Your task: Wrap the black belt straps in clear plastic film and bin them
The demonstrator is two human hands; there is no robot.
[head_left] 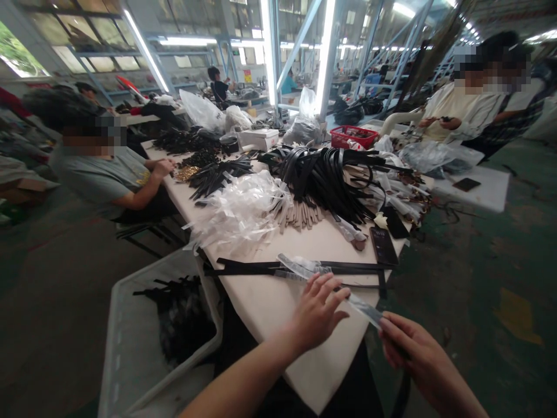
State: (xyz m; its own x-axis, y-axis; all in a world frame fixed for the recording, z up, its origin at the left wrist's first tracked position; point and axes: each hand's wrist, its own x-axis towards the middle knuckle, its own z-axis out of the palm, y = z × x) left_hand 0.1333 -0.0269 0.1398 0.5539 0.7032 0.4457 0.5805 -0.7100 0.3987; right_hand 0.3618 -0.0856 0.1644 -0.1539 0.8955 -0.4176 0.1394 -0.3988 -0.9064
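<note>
A dark strap in a clear plastic sleeve (364,309) slants across the near end of the table. My right hand (411,342) pinches its near end between thumb and fingers, and a dark tail hangs below that hand. Over the sleeve's middle lies my left hand (319,307), fingers extended and slightly spread; its palm is hidden. Beyond it, the sleeve's far end rests on several flat black straps (248,268) lying crosswise. A heap of clear plastic sleeves (243,212) and a thick bundle of black straps (319,177) are farther up the table.
At lower left stands a white bin (114,337) with black straps inside. A phone (383,245) lies by the table's right edge. Farther back are a red basket (353,137) and a white box (260,139). Co-workers sit left (100,180) and right (461,113).
</note>
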